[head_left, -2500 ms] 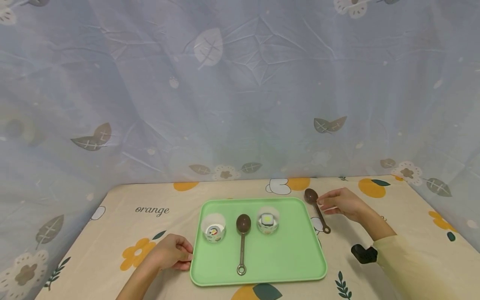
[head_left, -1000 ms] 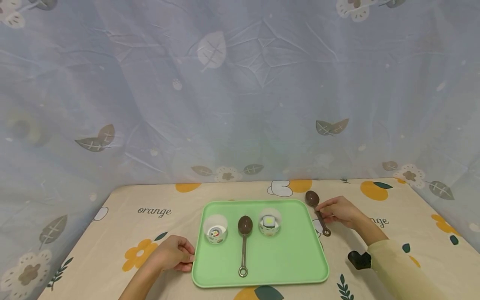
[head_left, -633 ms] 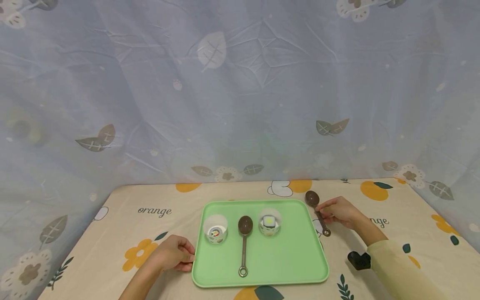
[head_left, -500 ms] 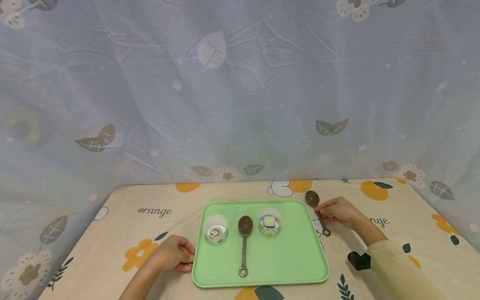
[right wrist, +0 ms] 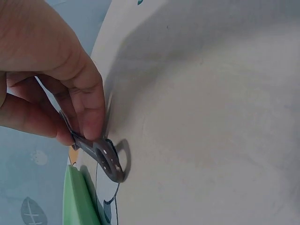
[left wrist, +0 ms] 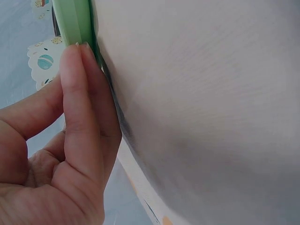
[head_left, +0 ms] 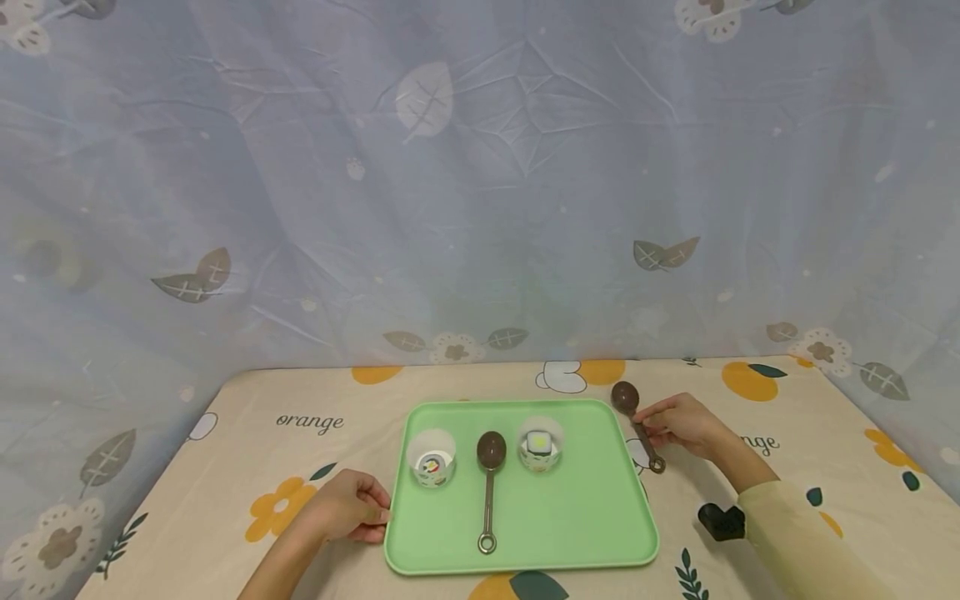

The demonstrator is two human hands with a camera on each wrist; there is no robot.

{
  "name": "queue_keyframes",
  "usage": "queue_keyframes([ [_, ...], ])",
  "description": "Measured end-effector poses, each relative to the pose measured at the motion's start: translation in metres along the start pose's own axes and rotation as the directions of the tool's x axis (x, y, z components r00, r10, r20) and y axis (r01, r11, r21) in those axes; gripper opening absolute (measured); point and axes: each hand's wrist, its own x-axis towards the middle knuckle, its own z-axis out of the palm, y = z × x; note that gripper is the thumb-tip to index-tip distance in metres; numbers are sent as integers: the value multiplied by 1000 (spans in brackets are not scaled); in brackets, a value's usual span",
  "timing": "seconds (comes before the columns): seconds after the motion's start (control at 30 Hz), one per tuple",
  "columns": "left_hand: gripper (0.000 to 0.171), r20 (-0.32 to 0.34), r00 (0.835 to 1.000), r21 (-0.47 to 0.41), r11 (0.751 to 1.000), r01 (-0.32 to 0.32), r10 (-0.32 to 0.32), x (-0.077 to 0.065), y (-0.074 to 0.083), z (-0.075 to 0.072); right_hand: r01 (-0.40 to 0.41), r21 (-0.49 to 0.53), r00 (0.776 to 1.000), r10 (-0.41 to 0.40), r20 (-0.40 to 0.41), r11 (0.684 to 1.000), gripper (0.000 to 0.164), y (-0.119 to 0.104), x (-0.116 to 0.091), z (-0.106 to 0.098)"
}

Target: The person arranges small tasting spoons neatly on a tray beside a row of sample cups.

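A light green tray (head_left: pixel 592 517) lies at the middle of the table. My left hand (head_left: pixel 351 506) pinches its left rim; in the left wrist view the left hand's fingertips (left wrist: pixel 72 61) meet at the tray's edge. Just beyond the tray's right side, a dark brown spoon (head_left: pixel 625 397) lies with its bowl pointing away from me. My right hand (head_left: pixel 686 427) pinches that spoon's handle between thumb and fingers, and the ring-shaped handle end (right wrist: pixel 110 161) sticks out below the fingertips in the right wrist view.
On the tray, a second brown spoon (head_left: pixel 491 450) lies between two small white paper cups, the left cup (head_left: pixel 431 446) and the right cup (head_left: pixel 541 433), each with a small piece inside. A patterned cloth (head_left: pixel 300 450) covers the table; a pale blue curtain (head_left: pixel 480 208) hangs behind it.
My right hand has moved slightly toward me and come down from beside the spoon's handle to pinch it. The left hand has stayed at the tray's rim. The head view has shifted slightly.
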Motion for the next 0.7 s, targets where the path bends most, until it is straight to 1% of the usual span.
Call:
queue_keyframes([
  [0.33, 9, -13, 1000, 7, 1000, 10, -10, -1, 2, 0, -7, -1, 1000, 7, -7, 1000, 25, 0, -1, -1],
  [0.43, 9, -12, 1000, 7, 1000, 8, -7, -1, 2, 0, 5, -3, 1000, -5, 5, 1000, 25, 0, -2, -2],
  [0.7, 9, 4, 1000, -1, 1000, -16, 16, -2, 1, 0, 0, 17, 1000, 0, 5, 1000, 24, 3, -1, -5],
])
